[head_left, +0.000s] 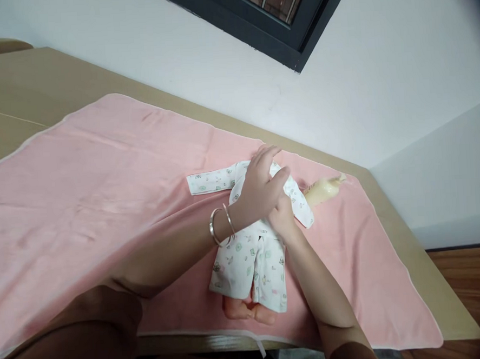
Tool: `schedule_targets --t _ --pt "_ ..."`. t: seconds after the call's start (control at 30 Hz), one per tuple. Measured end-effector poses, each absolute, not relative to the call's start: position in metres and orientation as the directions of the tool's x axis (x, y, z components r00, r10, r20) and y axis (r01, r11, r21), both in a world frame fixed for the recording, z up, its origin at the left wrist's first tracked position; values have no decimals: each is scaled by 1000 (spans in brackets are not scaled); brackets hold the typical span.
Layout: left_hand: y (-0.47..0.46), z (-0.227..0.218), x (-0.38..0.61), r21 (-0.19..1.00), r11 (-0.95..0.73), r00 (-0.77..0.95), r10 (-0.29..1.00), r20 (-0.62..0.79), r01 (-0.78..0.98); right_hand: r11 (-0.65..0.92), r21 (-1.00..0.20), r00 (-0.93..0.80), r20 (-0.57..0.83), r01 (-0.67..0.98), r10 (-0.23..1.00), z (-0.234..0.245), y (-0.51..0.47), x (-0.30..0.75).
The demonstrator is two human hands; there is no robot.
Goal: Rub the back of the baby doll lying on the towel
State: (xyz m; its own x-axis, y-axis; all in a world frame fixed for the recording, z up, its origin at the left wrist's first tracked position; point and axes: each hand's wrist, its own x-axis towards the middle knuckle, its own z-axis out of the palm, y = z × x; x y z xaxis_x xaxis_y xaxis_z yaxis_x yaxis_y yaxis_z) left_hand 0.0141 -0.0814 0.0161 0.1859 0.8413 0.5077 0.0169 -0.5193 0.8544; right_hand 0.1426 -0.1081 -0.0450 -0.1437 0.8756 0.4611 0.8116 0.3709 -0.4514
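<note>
A baby doll in a white printed sleepsuit (249,265) lies on a pink towel (102,188). Its bare feet (248,309) point toward me and one bare arm (325,188) sticks out to the right. An empty sleeve (210,181) lies flat to the left. My left hand (260,186), with bangles at the wrist, rests over the doll's chest and head, fingers curved down onto the cloth. Partly hidden beneath it, my right hand (283,217) is closed on the suit's fabric at the doll's right side. The doll's head is hidden.
The towel covers a light wooden table (434,292) that stands against a white wall (217,67). A dark window frame (279,31) is above. Wooden floor (474,279) shows at the right, past the table's edge.
</note>
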Motion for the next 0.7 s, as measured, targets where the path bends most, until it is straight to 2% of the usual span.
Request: schedule_targets --t 0.03,0.1,0.17,0.27,0.37,0.43,0.5,0.57,0.63,0.7 --pt "-67 3 21 853 -494 173 867 468 169 373 -454 -144 462 809 875 -50 -102 143" --pt "-43 -25 31 751 -487 231 873 429 446 363 -420 -154 452 832 878 -58 -92 147" --pt "-28 -50 35 663 -509 299 860 412 550 334 -394 -159 415 856 896 -62 -85 156" --pt "-17 -76 35 617 -573 336 818 467 539 275 -425 -98 392 862 915 -66 -80 168" --pt "-13 -89 36 603 -607 298 788 538 517 134 -480 93 419 867 903 -70 -80 167" --pt "-11 -95 37 593 -626 273 769 579 506 59 -441 146 417 895 897 -72 -83 161" --pt "-10 -99 38 583 -643 261 751 606 497 63 -355 90 400 933 912 -72 -83 158" --pt "-10 -102 38 577 -651 259 743 617 493 135 -292 -15 380 947 925 -71 -80 163" --pt "-10 -102 37 575 -653 258 740 621 493 250 -285 -135 370 925 919 -71 -73 176" --pt "-11 -101 36 578 -656 254 738 625 486 341 -331 -200 394 880 897 -73 -65 190"
